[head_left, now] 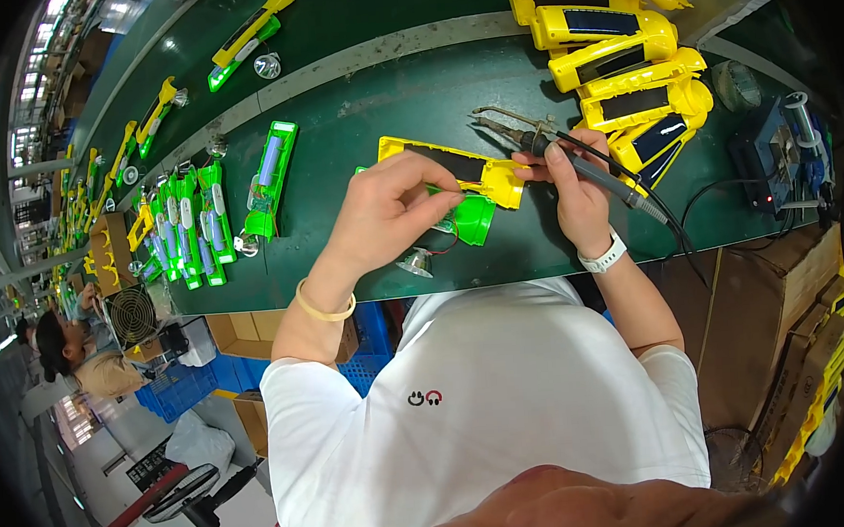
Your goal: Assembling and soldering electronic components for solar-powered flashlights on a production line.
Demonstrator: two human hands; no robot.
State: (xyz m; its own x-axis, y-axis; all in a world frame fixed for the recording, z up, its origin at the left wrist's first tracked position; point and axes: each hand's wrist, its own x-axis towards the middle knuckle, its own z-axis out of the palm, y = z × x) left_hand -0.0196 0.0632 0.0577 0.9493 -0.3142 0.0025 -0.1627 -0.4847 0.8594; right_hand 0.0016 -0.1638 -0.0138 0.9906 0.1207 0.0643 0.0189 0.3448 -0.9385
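My left hand [394,207] is closed in a pinch over the joint between a yellow torch shell [502,181] and a green torch shell [475,220]. What sits between its fingertips is too small to make out; thin wires run close by. A dark solar panel [432,163] is set in the yellow shell, partly covered by my fingers. My right hand [580,196] grips a soldering iron [585,168], its tip pointing up and left above the bench. A shiny reflector [415,263] hangs on a red wire at the bench's near edge.
Yellow shells with solar panels [613,61] are piled at the right. Beyond them are a soldering station [767,170] and a solder spool [802,119]. Green shells with batteries [186,227] stand in a row at the left, near a single green shell [270,181]. A conveyor [368,16] carries torch parts.
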